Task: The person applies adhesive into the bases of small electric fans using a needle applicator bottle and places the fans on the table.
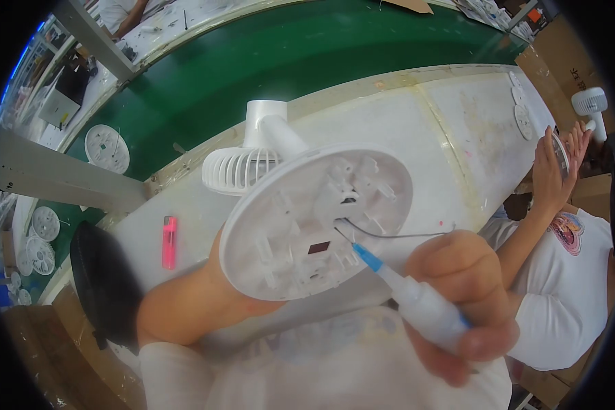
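A white desk fan [266, 126] is tipped over, the open underside of its round base [280, 266] facing me. My left forearm [205, 301] runs behind the base and bears it; the fingers are hidden there. Closed around a small translucent squeeze bottle [427, 311] is my right hand [468, 301]. The bottle has a blue needle tip [367, 257], with its thin needle at the inside of the base, beside a dark red rectangle [319, 247]. A grey wire [403, 236] leads from the base's centre toward my right hand.
A pink lighter [169, 242] lies on the white table [417, 137]. Beyond runs a green conveyor belt [307, 48] carrying round white bases [107, 148]. Grey posts [61, 174] stand at the left. A co-worker's hands [553, 164] hold a round part at the right, near cardboard boxes [560, 55].
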Available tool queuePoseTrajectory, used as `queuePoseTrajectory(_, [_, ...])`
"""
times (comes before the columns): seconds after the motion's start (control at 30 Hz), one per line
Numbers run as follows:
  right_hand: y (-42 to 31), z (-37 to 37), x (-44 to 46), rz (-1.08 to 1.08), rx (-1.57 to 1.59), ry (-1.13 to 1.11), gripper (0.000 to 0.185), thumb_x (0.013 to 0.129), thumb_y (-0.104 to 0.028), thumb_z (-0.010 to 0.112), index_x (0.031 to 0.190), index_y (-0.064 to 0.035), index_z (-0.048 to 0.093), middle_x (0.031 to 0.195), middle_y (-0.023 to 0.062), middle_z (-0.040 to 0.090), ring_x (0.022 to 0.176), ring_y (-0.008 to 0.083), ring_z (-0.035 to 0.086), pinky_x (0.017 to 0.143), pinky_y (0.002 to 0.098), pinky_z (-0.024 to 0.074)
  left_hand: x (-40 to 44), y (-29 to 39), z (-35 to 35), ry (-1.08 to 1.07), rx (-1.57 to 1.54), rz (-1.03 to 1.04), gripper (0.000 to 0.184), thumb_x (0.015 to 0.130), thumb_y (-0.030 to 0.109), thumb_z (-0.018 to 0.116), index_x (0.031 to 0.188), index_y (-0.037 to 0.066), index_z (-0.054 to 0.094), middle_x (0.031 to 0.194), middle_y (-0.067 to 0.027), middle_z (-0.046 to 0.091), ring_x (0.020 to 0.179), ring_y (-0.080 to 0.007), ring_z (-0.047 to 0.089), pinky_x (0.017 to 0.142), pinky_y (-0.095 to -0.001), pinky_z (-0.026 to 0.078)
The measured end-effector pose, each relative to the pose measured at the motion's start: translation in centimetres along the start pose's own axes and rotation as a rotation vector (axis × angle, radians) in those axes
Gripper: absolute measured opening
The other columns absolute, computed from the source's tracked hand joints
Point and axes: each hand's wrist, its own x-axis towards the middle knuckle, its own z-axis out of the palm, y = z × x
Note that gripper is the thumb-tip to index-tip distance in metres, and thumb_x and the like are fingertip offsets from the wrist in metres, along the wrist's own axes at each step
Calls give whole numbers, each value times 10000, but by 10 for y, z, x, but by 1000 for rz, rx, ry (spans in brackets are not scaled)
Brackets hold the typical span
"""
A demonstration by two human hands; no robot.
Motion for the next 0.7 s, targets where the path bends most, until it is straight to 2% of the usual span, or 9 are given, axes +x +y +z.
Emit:
queuePoseTrajectory(0.17, [-2, -2, 1, 4, 3, -11, 386, 826, -379, 503, 959, -27, 413, 635, 69, 503, 441, 138, 426, 340, 258, 353, 0, -2, -4, -56, 83, 47, 423, 859, 255, 437, 1249, 106, 372, 1253, -73, 415, 1103, -234, 442, 903, -395, 391])
queuePoseTrajectory(0.37, [-2, -1, -2, -16, -4, 31, 373, 829, -375, 499, 942, -29, 415, 619, 58, 496, 432, 130, 419, 336, 254, 334, 0, -1, -2, -49, -5, 18, 433, 857, 263, 438, 1254, 106, 367, 1264, -76, 407, 1112, -236, 434, 904, -389, 392])
queuePoseTrajectory(0.53, [-6, -2, 2, 34, -14, 4, 353, 831, -360, 499, 938, -34, 417, 601, 43, 493, 442, 133, 427, 375, 258, 354, 1, -1, 0, -40, 78, 33, 481, 825, 330, 474, 1215, 69, 367, 1209, -84, 414, 1144, -183, 375, 933, -292, 360])
queuePoseTrajectory(0.63, [-7, -3, 4, 22, 32, 105, 338, 832, -354, 500, 925, -40, 417, 572, 33, 467, 462, 143, 425, 407, 276, 364, 6, -2, 3, -17, 41, 13, 453, 832, 328, 465, 1194, 67, 386, 1190, -90, 434, 1122, -182, 402, 921, -292, 374])
queuePoseTrajectory(0.7, [-9, -4, 4, 97, 38, 149, 327, 835, -352, 496, 910, -44, 415, 563, 37, 440, 473, 151, 409, 416, 286, 357, 7, -2, 12, -12, 83, 26, 432, 836, 323, 464, 1176, 66, 400, 1171, -95, 453, 1099, -183, 428, 907, -294, 391])
